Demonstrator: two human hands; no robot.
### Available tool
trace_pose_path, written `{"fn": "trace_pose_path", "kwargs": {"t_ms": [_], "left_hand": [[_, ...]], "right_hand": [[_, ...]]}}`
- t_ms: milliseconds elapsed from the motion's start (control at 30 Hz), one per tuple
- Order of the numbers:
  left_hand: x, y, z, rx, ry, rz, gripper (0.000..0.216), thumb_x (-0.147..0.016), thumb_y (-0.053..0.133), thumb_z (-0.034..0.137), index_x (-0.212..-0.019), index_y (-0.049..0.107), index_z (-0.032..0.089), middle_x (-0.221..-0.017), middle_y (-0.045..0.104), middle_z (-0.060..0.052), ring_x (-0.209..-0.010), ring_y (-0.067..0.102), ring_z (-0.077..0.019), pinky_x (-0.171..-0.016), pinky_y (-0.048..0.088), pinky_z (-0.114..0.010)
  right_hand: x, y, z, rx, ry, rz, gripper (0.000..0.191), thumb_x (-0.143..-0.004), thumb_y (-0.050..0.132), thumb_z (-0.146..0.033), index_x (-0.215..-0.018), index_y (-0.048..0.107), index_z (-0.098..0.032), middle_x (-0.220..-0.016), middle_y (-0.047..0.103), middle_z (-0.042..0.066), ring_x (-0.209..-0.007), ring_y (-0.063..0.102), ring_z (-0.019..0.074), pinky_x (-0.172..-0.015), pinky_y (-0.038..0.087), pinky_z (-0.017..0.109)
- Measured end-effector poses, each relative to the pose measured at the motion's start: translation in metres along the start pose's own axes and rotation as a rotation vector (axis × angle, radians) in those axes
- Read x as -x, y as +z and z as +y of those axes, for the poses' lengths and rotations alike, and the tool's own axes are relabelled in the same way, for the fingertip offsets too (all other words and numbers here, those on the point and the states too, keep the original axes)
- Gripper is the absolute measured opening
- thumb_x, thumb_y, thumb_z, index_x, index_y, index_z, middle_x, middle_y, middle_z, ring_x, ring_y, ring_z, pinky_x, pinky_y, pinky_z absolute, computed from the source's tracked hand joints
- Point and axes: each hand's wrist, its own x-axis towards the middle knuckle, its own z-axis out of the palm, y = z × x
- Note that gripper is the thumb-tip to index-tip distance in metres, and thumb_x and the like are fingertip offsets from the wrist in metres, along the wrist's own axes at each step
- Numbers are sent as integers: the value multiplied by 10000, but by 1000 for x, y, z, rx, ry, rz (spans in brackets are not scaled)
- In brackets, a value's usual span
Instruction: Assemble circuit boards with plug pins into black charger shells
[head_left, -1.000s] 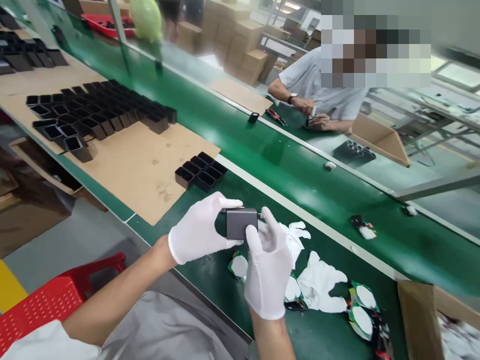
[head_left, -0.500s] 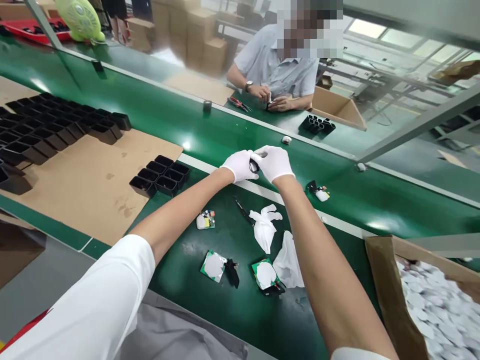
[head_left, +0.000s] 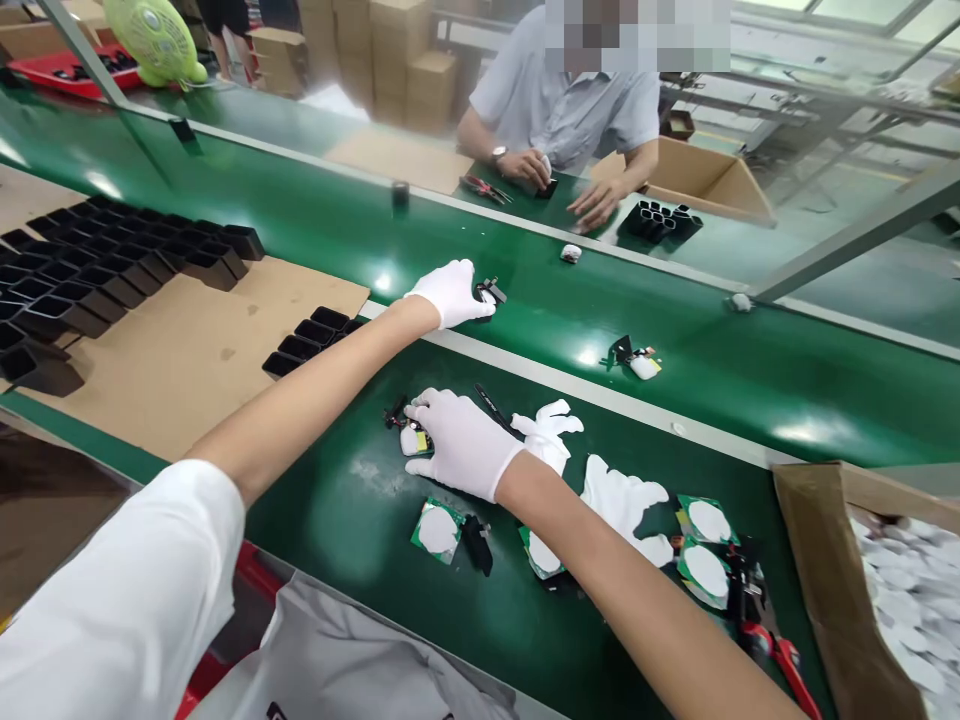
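My left hand (head_left: 448, 293), in a white glove, is closed on a small black part (head_left: 493, 292) with a white patch, over the green surface beyond the pale strip. Much of that part is hidden by the fingers. My right hand (head_left: 466, 440), gloved too, reaches low over the near table. Its thumb and fingers are spread around a small circuit board (head_left: 414, 440) with a white block and a yellow piece. Below it lies a green board with a white round pad (head_left: 438, 530), beside a black piece (head_left: 477, 545). Another padded board (head_left: 544, 552) is partly covered by my right forearm.
Spare white gloves (head_left: 619, 495) and a black pen-like tool (head_left: 495, 408) lie nearby. Red-handled pliers (head_left: 784, 655) and padded boards (head_left: 705, 570) are at right, beside a carton (head_left: 814, 560) of white discs. Black cups (head_left: 112, 265) cover cardboard at left. A co-worker (head_left: 562, 110) sits opposite.
My hands were together at the strip around a dark part. They have separated: the left keeps a black part farther out, the right has come back to the circuit board.
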Motion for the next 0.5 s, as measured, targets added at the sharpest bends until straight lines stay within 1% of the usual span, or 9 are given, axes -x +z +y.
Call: {"fn": "trace_pose_path", "kwargs": {"t_ms": [67,133,200,233,267,333,367,433,500], "left_hand": [[43,-24,-8,-58,-11,30,434,-962,724,498,-1266,732,188,-1247,807,-115,-1159,749,-314,-999,553,-371],[96,-41,-23,-127,-44,65,284,-964,714,473,-1072,773,217,-1092,814,-91,-1100,750,-332,-988,548,-406],[151,-46,-41,-266,-69,193,267,-993,680,465,-987,780,218,-1003,790,-101,-1057,738,-350,-978,534,-455],[175,-43,-51,-360,-74,267,270,-997,681,457,-963,790,212,-989,779,-117,-1064,723,-366,-973,521,-481],[195,-36,-60,-422,-80,318,269,-1006,682,450,-1004,809,212,-1027,774,-133,-1095,704,-383,-962,508,-502],[221,-18,-75,-459,-115,378,288,-983,736,450,-1130,831,221,-1145,757,-163,-1163,668,-407,-939,485,-532],[226,-9,-79,-460,-129,397,271,-979,749,429,-1140,831,228,-1188,750,-169,-1196,649,-412,-946,470,-545],[229,7,-82,-435,-161,422,182,-1012,711,367,-1072,827,240,-1262,744,-165,-1274,615,-411,-972,438,-567],[229,16,-75,-380,-142,420,169,-1037,669,300,-952,800,235,-1276,753,-148,-1302,608,-397,-986,419,-577]], "right_hand": [[-4,6,-1,-19,17,25,301,-749,1002,-233,-998,844,-171,-1104,770,143,-1048,755,355,-965,586,478],[-2,5,2,-77,48,83,193,-789,957,-233,-917,818,-193,-1026,755,102,-962,748,299,-925,583,440],[8,-2,4,-168,96,175,184,-841,900,-287,-979,800,-215,-1023,757,66,-891,740,244,-877,589,404],[15,-6,5,-223,124,227,203,-875,862,-331,-1032,788,-225,-1024,764,51,-873,739,227,-857,593,393],[23,-10,6,-279,150,274,227,-906,820,-371,-1080,772,-233,-1007,775,36,-860,741,219,-845,597,392],[37,-15,6,-384,176,332,248,-929,767,-410,-1113,752,-244,-975,797,18,-877,757,223,-857,604,401],[42,-17,5,-428,180,349,245,-927,758,-413,-1109,752,-249,-966,804,14,-889,763,228,-869,605,410],[51,-17,1,-495,177,376,208,-909,756,-394,-1066,756,-257,-954,807,10,-891,760,234,-889,600,426],[59,-14,-4,-542,167,403,165,-888,764,-372,-1011,749,-263,-917,794,2,-850,740,228,-885,597,434]]}}
